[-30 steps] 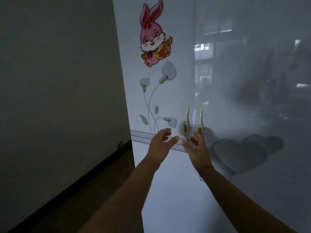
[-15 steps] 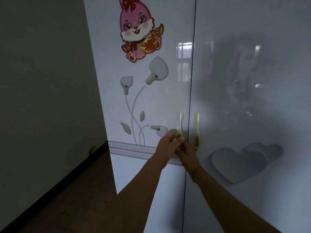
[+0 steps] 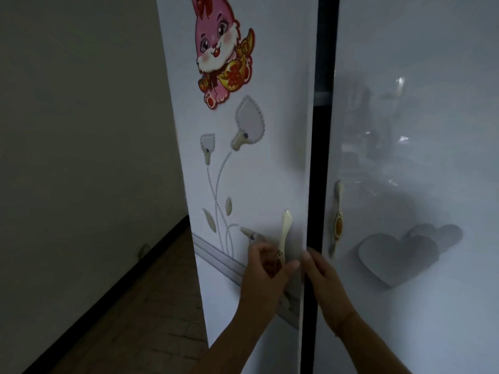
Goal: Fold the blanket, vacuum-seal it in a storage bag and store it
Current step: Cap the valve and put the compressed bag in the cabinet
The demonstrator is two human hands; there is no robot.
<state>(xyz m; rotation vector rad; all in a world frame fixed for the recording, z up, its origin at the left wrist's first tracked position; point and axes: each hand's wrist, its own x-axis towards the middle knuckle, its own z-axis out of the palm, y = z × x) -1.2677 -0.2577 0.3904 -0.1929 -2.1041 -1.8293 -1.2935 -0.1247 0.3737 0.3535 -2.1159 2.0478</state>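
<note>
Head view, step: judged to be the storing stage, with the wardrobe being opened to take the sealed bag.
Blanket and storage bag: neither is in view, so which way they point and how their long axis lies cannot be told.
Left hand [image 3: 266,271]: fingers curled round the lower end of the left handle [image 3: 285,233], probably to pull the door.
Left door [image 3: 256,171]: ajar, its free edge just right of the left hand, its long axis upright.
Left handle: slim and cream-coloured, upright, running up from the left hand's grip.
Right hand [image 3: 324,282]: lies over the dark gap [image 3: 321,157], thumb at the left door's edge. The fingers are hidden, so whether it grips cannot be told. It is likely there to help swing the door.
Right door [image 3: 418,157]: closed, beyond the right hand. The right handle [image 3: 338,211] stands just above that hand, untouched.
Inside: too dark to tell, though a shelf edge [image 3: 321,97] seems to show high above both hands.
Surroundings: a rabbit sticker [image 3: 224,49] high above the left hand, a heart decal [image 3: 397,257] right of the right hand, wall [image 3: 81,130] and floor [image 3: 151,306] left of the left hand.
</note>
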